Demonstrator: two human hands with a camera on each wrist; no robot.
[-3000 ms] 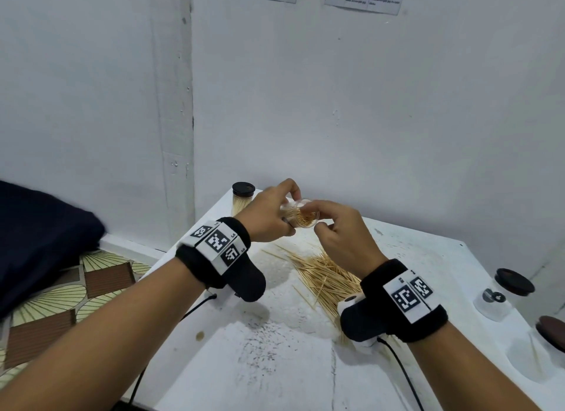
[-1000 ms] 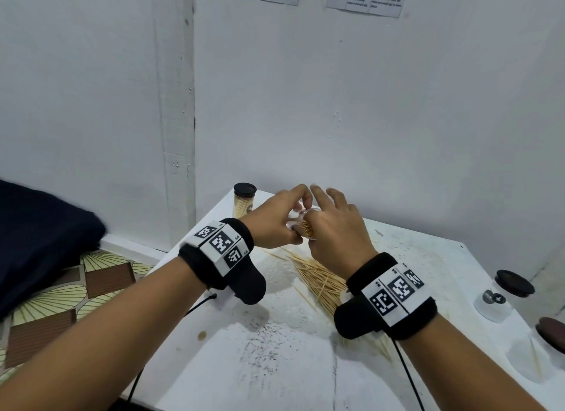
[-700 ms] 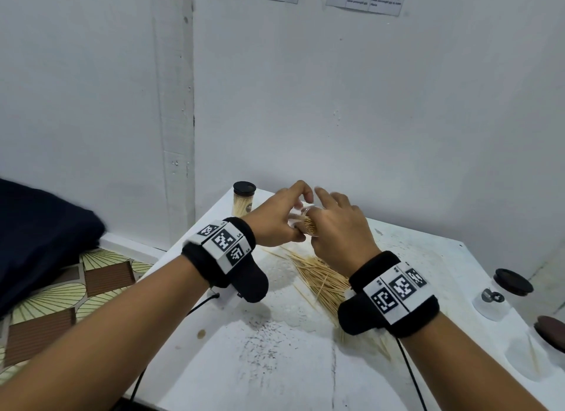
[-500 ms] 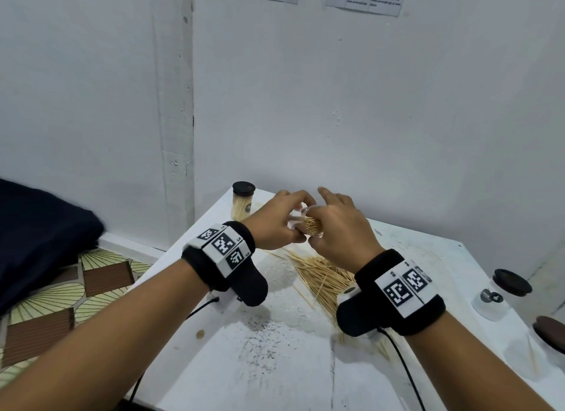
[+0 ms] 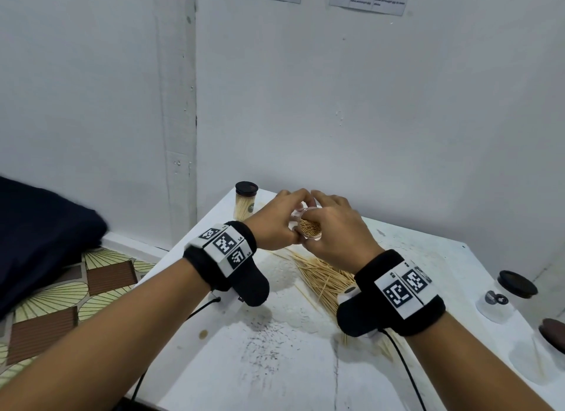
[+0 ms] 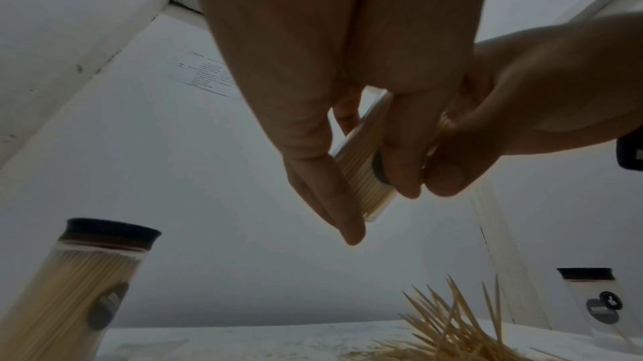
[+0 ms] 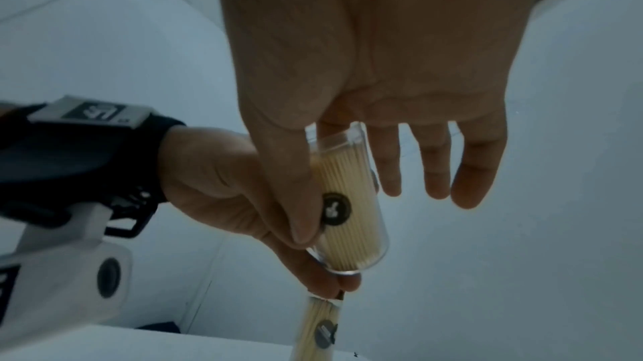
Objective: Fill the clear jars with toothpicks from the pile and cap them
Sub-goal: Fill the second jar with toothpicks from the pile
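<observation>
A clear jar (image 5: 309,227) packed with toothpicks hangs in the air over the table, tilted, its open mouth turned toward me. My left hand (image 5: 276,224) grips its lower end with curled fingers (image 6: 348,218). My right hand (image 5: 334,228) pinches the jar (image 7: 348,202) between thumb and forefinger, while its other fingers (image 7: 462,169) stretch out straight past it. The loose toothpick pile (image 5: 321,276) lies on the white table just below both hands. A black round sticker marks the jar's side.
A filled jar with a black cap (image 5: 245,201) stands at the table's far left corner. Two clear jars with dark caps (image 5: 506,294) (image 5: 547,346) stand near the right edge. Cables run from both wrist cameras across the table (image 5: 275,364). A wall rises just behind.
My right hand went from pinching at the jar's mouth to lying along its side with fingers spread. The jar stayed between both hands and its mouth now shows.
</observation>
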